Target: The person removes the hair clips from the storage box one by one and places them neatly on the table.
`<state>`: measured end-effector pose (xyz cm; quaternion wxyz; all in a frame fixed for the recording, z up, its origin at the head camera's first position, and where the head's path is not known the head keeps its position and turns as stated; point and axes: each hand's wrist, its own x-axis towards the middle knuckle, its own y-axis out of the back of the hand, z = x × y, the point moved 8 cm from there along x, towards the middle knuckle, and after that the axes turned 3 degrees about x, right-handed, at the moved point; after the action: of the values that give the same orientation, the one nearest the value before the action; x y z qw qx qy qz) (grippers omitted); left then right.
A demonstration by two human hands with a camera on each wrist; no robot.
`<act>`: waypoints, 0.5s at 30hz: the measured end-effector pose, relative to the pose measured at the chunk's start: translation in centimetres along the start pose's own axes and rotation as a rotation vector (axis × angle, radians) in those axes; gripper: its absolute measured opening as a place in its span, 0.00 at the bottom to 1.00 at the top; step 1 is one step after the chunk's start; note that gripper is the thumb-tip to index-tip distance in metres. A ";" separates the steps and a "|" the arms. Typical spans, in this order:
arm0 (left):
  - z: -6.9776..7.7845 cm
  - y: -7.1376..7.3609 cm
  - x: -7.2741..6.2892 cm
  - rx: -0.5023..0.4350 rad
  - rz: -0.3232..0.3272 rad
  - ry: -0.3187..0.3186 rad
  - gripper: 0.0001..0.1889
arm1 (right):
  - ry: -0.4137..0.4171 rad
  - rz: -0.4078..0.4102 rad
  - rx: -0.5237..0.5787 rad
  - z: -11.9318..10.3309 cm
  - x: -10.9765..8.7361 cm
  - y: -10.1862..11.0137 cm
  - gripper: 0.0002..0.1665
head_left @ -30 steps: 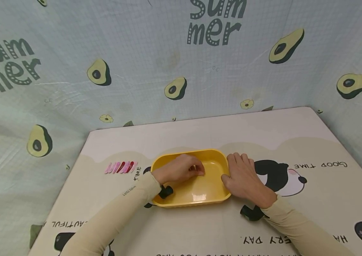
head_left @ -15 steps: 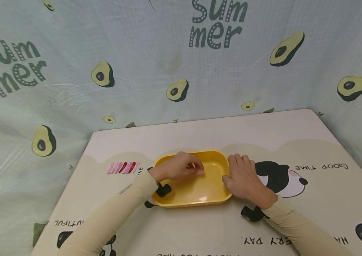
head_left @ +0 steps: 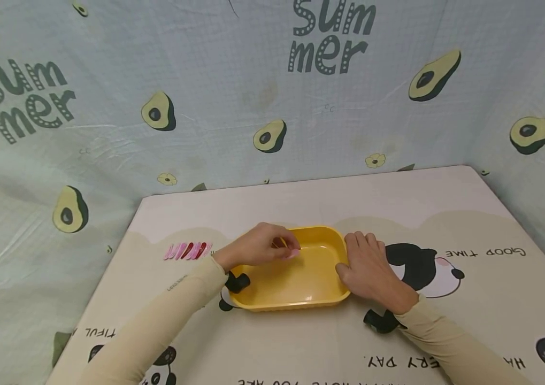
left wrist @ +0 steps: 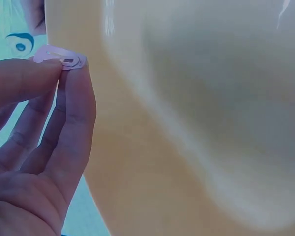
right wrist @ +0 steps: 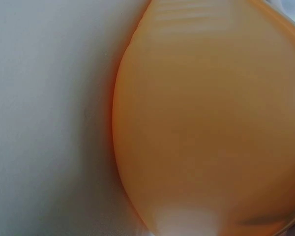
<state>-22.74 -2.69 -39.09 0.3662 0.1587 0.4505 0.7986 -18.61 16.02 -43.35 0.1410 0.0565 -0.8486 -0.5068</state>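
My left hand (head_left: 262, 246) pinches a small pink snap hair clip (left wrist: 71, 61) between thumb and forefinger, above the left part of a yellow plastic tray (head_left: 301, 286). The clip's slotted oval shape shows clearly in the left wrist view. My right hand (head_left: 368, 270) grips the tray's right rim, its thumb at the inner edge and the other fingers over the far corner. In the right wrist view the tray's side fills much of the frame, and the hand is out of sight. No other clip shows in the visible part of the tray.
Several pink and dark red hair clips (head_left: 187, 251) lie in a slanted row left of the tray. The tabletop (head_left: 311, 342) bears printed pandas and lettering. A cloth printed with avocados (head_left: 214, 107) hangs behind and at both sides.
My left hand has risen slightly and drawn to the left inside the tray, bringing the pink clip along. The right hand keeps its hold on the rim.
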 end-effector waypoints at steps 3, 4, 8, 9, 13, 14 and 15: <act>-0.3 0.5 -0.6 -0.026 0.008 0.019 0.05 | 0.005 0.001 0.000 -0.1 0.1 0.0 0.17; -0.4 0.7 -0.7 -0.032 0.012 0.023 0.05 | 0.006 0.001 0.000 -0.1 0.1 0.1 0.17; -0.8 1.3 -1.3 -0.046 0.026 0.046 0.07 | 0.002 -0.004 0.003 -0.2 0.1 0.1 0.16; -0.9 1.5 -1.5 -0.048 0.032 0.053 0.07 | 0.001 -0.006 0.005 -0.2 0.1 0.1 0.16; -1.4 2.0 -2.0 -0.074 0.050 0.080 0.09 | -0.005 -0.013 0.004 -0.1 0.1 0.1 0.15; -1.5 2.2 -2.2 -0.087 0.056 0.085 0.09 | -0.005 -0.014 0.004 -0.1 0.0 0.0 0.15; -1.6 2.4 -2.3 -0.099 0.062 0.089 0.09 | -0.005 -0.015 0.003 -0.1 0.0 0.0 0.15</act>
<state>-23.13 -6.10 -37.76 0.3283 0.1188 0.4211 0.8372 -18.59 15.98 -43.30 0.1351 0.0619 -0.8493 -0.5066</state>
